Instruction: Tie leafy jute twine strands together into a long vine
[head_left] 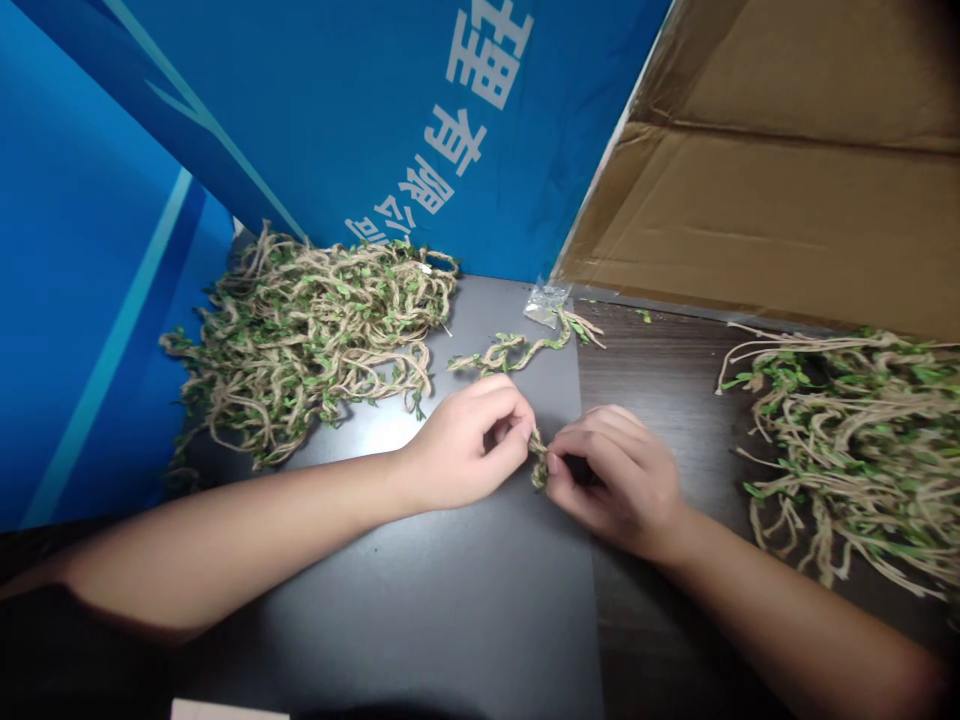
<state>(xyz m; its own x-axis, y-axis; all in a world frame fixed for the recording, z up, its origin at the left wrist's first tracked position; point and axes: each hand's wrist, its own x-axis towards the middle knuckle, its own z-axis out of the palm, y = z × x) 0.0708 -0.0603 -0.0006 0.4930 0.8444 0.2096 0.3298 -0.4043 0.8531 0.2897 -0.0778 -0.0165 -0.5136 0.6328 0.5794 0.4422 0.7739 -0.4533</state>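
Near the middle, a short piece of braided twine (538, 468) with green bits is held between both hands. My left hand (484, 440) pinches its upper end between thumb and fingers. Close beside it, my right hand (611, 475) has thumb and forefinger closed on the piece's right side. Just beyond my hands, a loose twine strand with green leaves (499, 352) lies across the grey surface. Its frayed right end reaches the dark wood.
A large heap of leafy twine (315, 340) lies at the left, another pile (862, 450) at the right. A small clear plastic bag (545, 305) sits by the blue panel (360, 110). Brown cardboard (795, 200) stands behind. A pale edge (229, 711) shows at the bottom.
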